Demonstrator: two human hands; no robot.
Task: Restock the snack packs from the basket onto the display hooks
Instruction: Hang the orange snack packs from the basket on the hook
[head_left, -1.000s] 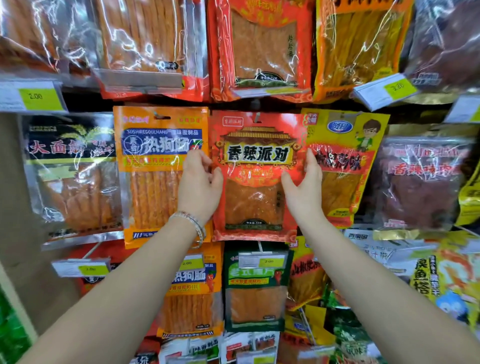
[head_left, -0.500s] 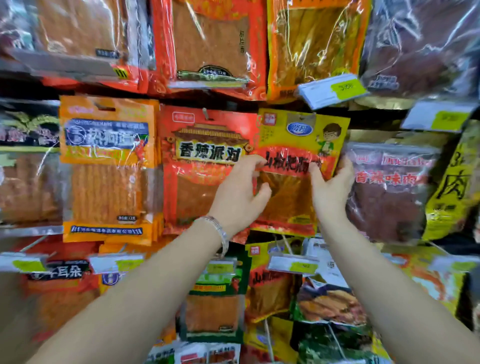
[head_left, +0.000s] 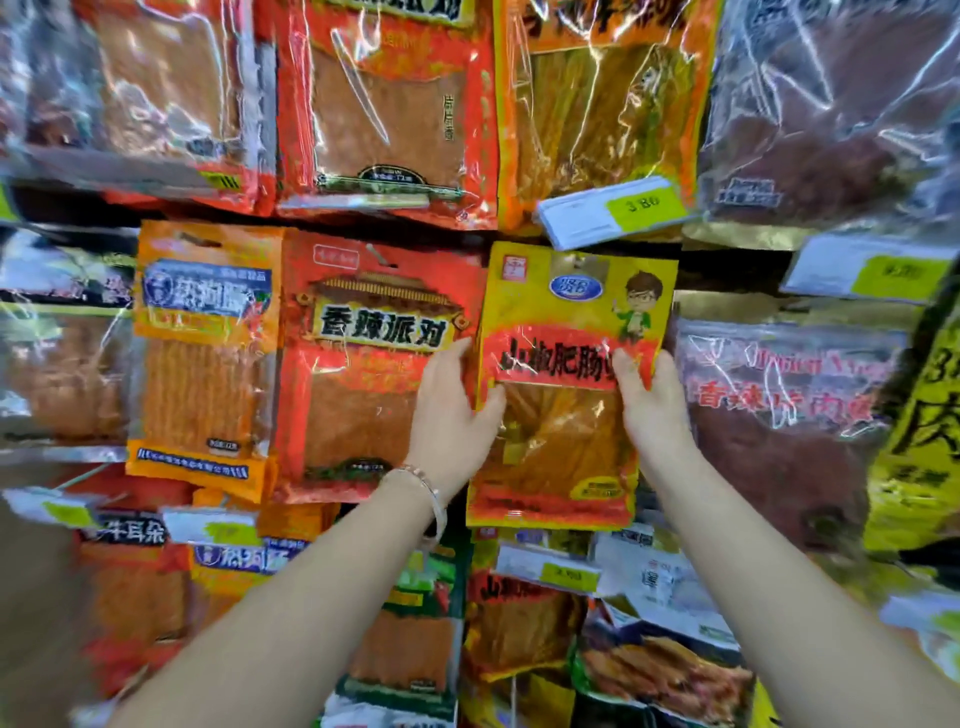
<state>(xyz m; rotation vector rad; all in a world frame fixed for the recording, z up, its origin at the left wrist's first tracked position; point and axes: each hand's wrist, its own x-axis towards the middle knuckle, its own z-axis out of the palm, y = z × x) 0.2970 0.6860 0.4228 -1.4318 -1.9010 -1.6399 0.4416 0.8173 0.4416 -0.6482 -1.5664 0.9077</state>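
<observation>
Because a flat, floppy pouch swings and twists if it is held at one point, the left hand (head_left: 457, 410) and the right hand (head_left: 652, 400) each pinch one side edge of the yellow snack pack (head_left: 558, 441) at the level of its red title band. Each thumb lies on the front and the fingers curl round behind, so both hands are grasping it and neither is free. This grip probably keeps the pack square to the display while its top hang slot is lined up with a hook. Whether a hook already passes through the slot cannot be told, since the top strip is blurred. The pack sits in the middle row of the display, towards its centre, just below a tilted price tag (head_left: 613, 210), between the red pack (head_left: 374, 364) on its left and the dark red pack (head_left: 779, 405) on its right, overlapping the red one's edge. Its long axis runs almost vertically, leaning slightly. The printed face points outward at the person, header end up and sealed bottom edge down. No basket is in view.
</observation>
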